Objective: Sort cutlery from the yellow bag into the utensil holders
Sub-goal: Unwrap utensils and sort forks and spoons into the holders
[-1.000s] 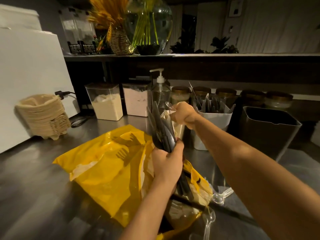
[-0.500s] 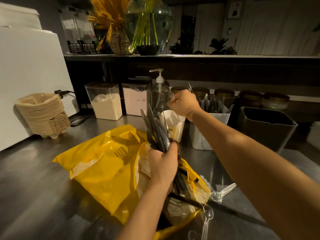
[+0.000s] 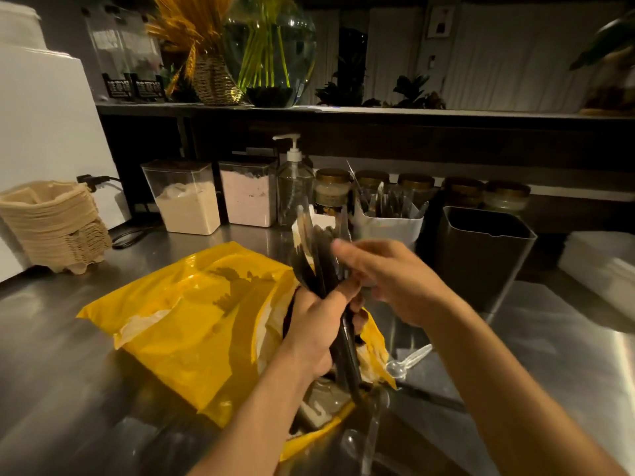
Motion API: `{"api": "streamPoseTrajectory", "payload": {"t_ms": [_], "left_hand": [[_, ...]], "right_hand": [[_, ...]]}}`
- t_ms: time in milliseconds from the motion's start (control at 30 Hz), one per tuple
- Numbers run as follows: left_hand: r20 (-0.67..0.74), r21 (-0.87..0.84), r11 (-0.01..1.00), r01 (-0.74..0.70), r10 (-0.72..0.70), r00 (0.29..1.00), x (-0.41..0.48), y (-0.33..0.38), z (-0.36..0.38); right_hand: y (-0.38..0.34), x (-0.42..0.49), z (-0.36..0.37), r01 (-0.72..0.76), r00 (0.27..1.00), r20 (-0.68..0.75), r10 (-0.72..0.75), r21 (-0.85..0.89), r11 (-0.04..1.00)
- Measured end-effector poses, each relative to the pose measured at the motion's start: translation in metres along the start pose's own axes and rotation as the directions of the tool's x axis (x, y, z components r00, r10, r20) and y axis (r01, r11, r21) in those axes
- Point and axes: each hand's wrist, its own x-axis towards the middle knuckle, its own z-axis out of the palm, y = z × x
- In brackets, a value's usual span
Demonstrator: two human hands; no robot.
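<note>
My left hand [image 3: 319,324] grips a bundle of black cutlery [image 3: 314,259] upright over the yellow bag [image 3: 206,321] lying on the table [image 3: 68,372]. My right hand [image 3: 395,280] is beside the bundle's top, too blurred to tell whether it pinches anything. The white utensil holder [image 3: 388,228] stands just behind.

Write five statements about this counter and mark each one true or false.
1. The left hand grips a bundle of dark cutlery. True.
2. The yellow bag lies on the floor. False: it lies on the metal counter.
3. The white holder has cutlery in it. True.
4. The pump bottle stands right of the dark bin. False: it stands left of it.
5. A clear spoon lies on the counter right of the bag. True.
</note>
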Motion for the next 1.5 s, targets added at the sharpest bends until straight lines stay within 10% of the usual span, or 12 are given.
{"api": "streamPoseTrajectory", "payload": {"t_ms": [300, 1500], "left_hand": [[0.295, 0.173, 0.976, -0.131, 0.075, 0.952, -0.029, -0.004, 0.022], [0.108, 0.158, 0.986, -0.043, 0.026, 0.994, -0.018, -0.012, 0.015]], "right_hand": [[0.019, -0.039, -0.033, 0.108, 0.975, 0.18, -0.132, 0.137, 0.985], [0.034, -0.034, -0.041, 0.158, 0.975, -0.187, -0.117, 0.226, 0.961]]}}
